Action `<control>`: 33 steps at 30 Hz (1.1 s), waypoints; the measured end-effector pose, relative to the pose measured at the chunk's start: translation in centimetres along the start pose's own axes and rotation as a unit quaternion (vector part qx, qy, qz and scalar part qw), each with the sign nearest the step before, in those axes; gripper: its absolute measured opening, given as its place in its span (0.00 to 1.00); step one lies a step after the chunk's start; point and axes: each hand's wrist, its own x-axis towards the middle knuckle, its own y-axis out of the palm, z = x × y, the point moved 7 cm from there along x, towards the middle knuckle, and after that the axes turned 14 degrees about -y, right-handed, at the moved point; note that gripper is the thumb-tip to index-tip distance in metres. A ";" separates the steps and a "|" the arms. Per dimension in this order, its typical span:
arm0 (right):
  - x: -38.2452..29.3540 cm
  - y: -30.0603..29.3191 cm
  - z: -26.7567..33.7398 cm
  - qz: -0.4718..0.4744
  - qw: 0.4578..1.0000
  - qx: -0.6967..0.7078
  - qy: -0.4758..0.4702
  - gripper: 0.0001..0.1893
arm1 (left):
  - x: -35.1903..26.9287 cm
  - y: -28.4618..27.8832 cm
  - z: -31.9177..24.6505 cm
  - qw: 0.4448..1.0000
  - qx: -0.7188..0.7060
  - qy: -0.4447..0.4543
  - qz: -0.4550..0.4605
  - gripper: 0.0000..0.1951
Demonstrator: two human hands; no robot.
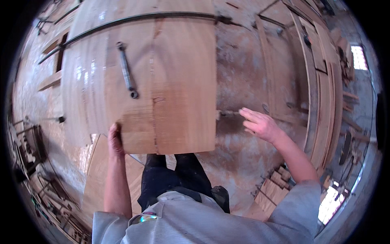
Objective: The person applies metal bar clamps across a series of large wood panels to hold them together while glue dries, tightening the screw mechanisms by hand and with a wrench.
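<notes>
A wide panel of edge-joined wooden boards (186,61) lies before me, with dark glue squeezed out along a joint. My left hand (115,141) is at its near edge, fingers curled against the wood where the boards step out. To the right of the panel my right hand (259,125) hangs with fingers stretched out. Its fingertips come up to the screw end of a clamp (227,113) that sticks out from under the panel; blur hides whether they touch. A steel double-ended ring spanner (126,71) rests on the boards. Across the far part runs a long bar clamp (137,19).
On the right stands a wooden frame (310,82) with long boards beside it. Cut wood blocks (272,186) are stacked at lower right. A clamp head (61,119) juts out left of the panel. A flat sheet of wood (99,183) lies by my legs.
</notes>
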 end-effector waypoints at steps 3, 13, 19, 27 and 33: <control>-0.5 0.4 -0.6 -0.019 0.999 0.030 -0.005 0.13 | 0.5 -1.7 -0.4 1.000 -0.019 0.017 0.007 0.08; -2.5 1.7 -1.6 -0.136 0.966 0.193 0.107 0.11 | 0.5 -1.3 -0.3 0.998 -0.048 -0.029 0.009 0.11; -4.5 4.0 -4.1 -0.235 0.857 0.366 0.276 0.04 | 2.4 -3.9 1.0 0.997 -0.042 -0.046 0.035 0.20; -4.1 5.9 -9.0 -0.201 0.745 0.506 0.385 0.21 | 1.1 -0.3 0.2 0.998 -0.055 -0.005 -0.010 0.04; -2.0 8.5 -10.2 -0.144 0.626 0.635 0.428 0.26 | -0.2 -1.1 0.1 0.999 0.004 0.019 -0.027 0.07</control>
